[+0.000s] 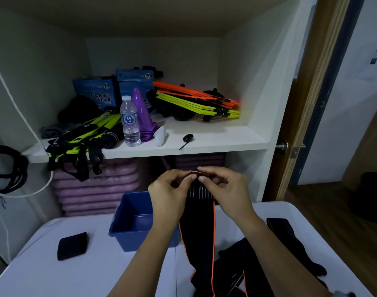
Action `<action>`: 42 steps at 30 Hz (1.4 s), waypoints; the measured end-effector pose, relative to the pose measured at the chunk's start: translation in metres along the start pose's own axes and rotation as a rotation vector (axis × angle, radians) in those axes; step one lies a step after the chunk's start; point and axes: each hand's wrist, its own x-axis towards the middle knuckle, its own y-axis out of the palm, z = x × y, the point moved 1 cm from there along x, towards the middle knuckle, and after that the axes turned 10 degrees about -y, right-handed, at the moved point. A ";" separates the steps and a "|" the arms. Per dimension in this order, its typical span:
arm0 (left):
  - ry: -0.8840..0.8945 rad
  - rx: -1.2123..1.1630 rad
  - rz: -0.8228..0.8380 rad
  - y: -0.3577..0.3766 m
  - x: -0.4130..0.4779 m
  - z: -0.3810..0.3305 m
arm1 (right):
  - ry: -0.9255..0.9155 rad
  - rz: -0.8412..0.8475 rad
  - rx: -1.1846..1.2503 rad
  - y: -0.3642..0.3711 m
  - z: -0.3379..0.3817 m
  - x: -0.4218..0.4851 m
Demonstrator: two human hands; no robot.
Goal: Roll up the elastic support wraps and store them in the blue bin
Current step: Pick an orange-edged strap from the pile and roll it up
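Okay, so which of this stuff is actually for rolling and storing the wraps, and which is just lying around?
For the job: orange-edged wrap, black wraps on the table, blue bin.
Just lying about: water bottle, purple cone, blue boxes, orange and yellow rods, pink mats.

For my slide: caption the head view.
Left hand and right hand pinch an orange-edged black wrap beside the blue bin.
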 end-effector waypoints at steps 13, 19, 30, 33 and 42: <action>-0.100 -0.063 0.167 -0.001 -0.025 0.025 | 0.053 -0.040 0.098 -0.006 0.009 0.002; -0.185 -0.089 0.099 -0.001 -0.022 0.019 | 0.218 0.125 0.193 -0.004 -0.013 -0.024; -0.329 -0.044 0.178 -0.027 -0.061 0.042 | 0.194 0.133 0.211 0.032 0.002 -0.054; -0.316 -0.022 0.128 -0.043 -0.066 0.049 | 0.198 0.207 0.151 0.046 0.018 -0.073; -0.218 0.084 0.296 -0.143 -0.095 0.065 | 0.255 0.078 0.171 0.103 0.069 -0.141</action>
